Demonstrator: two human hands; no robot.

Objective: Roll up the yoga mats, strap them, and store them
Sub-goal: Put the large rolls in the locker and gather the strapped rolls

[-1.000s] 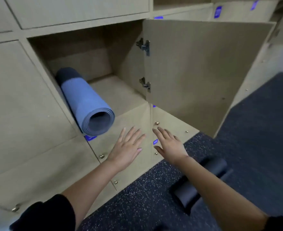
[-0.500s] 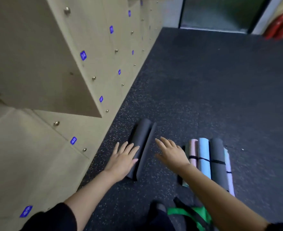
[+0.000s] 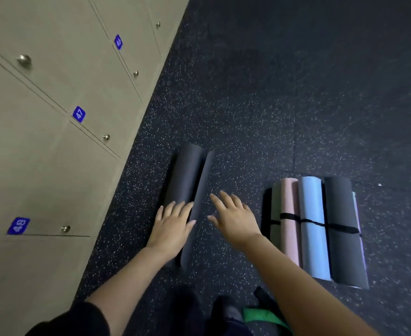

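Observation:
A dark grey rolled yoga mat (image 3: pixel 187 175) lies on the speckled floor beside the lockers, its loose outer flap standing off to the right. My left hand (image 3: pixel 173 226) hovers over or rests on the near part of that roll, fingers straight. My right hand (image 3: pixel 233 217) is spread open above the floor just right of the flap, holding nothing. Further right lie several rolled mats side by side, among them a pink mat (image 3: pixel 289 214), a light blue mat (image 3: pixel 313 226) and a black mat (image 3: pixel 342 229), bound by black straps (image 3: pixel 315 223).
Beige lockers (image 3: pixel 54 117) with blue number tags and metal knobs run along the left, doors shut. The dark speckled floor (image 3: pixel 272 105) stretches away ahead. A green-and-black item (image 3: pixel 262 316) lies at the bottom by my feet.
My view has swung from the open locker with a blue mat down to the floor. Both hands came down toward the dark grey roll, the left one reaching over it.

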